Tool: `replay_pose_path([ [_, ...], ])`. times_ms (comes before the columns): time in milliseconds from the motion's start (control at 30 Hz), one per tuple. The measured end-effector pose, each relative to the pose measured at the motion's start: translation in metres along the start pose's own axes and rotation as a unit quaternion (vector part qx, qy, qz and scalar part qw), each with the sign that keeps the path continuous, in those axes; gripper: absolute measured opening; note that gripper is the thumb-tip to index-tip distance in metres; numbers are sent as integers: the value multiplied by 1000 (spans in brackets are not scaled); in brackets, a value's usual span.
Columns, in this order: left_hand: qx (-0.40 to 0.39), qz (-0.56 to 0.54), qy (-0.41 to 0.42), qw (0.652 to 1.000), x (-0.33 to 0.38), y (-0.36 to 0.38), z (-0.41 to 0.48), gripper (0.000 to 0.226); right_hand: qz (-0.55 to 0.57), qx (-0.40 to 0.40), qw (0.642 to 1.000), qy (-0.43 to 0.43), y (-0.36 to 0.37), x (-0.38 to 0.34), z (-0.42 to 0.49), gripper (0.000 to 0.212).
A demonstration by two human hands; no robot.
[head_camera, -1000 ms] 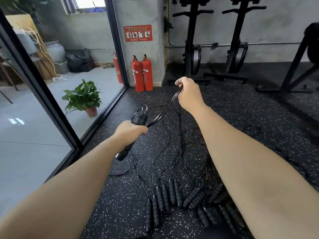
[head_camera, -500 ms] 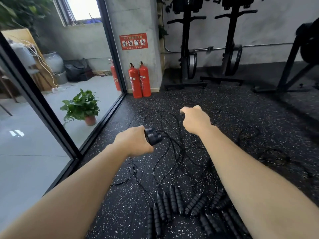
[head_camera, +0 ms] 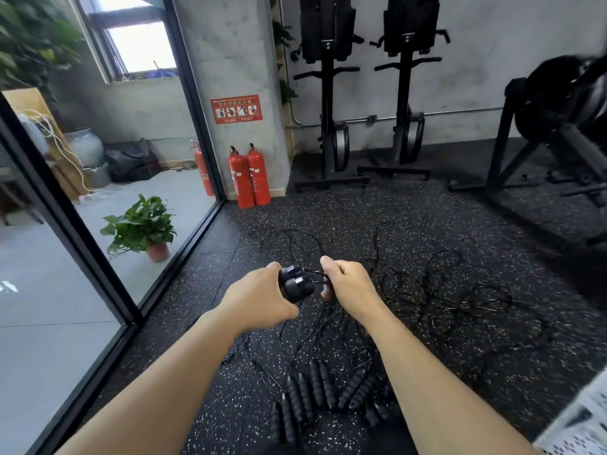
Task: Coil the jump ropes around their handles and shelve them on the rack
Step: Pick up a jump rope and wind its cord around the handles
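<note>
My left hand (head_camera: pixel 262 298) grips a pair of black jump rope handles (head_camera: pixel 295 284), their ends pointing away from me. My right hand (head_camera: pixel 349 285) is closed on the thin black rope (head_camera: pixel 315 273) right beside those handles. Below my hands, several more black ribbed handles (head_camera: pixel 315 394) lie side by side on the speckled rubber floor. Their thin ropes (head_camera: pixel 437 290) spread in a tangle over the floor ahead and to the right. No rack for the ropes is recognisable in view.
A glass wall with a black frame (head_camera: pixel 75 238) runs along the left, with a potted plant (head_camera: pixel 141 226) behind it. Two red fire extinguishers (head_camera: pixel 249 177) stand by a concrete pillar. Upright rowing machines (head_camera: pixel 331 126) and a black stand (head_camera: pixel 551 133) line the back.
My right hand has come down from high up to right beside the handles. My left hand has tipped the handles so their ends point forward. The view has tilted upward.
</note>
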State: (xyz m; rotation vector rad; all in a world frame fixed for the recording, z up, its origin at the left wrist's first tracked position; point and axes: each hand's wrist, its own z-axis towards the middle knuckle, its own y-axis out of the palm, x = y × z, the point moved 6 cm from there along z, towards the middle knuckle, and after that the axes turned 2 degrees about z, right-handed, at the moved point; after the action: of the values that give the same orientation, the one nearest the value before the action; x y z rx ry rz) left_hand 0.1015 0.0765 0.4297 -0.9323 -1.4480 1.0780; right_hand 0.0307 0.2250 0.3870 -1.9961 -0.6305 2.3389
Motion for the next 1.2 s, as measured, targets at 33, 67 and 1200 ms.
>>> replay_pose_path([
  [33,-3,-29,0,1000,2,2,-5,39,8,16,1000,-7,-4,-4,-4,53],
  [67,-5,-51,3,999,4,4,-10,38,9,41,999,-17,-9,-9,-8,54],
  [1200,-5,-436,72,897,56,-15,-67,37,-54,288,944,-148,-67,-99,-39,54],
])
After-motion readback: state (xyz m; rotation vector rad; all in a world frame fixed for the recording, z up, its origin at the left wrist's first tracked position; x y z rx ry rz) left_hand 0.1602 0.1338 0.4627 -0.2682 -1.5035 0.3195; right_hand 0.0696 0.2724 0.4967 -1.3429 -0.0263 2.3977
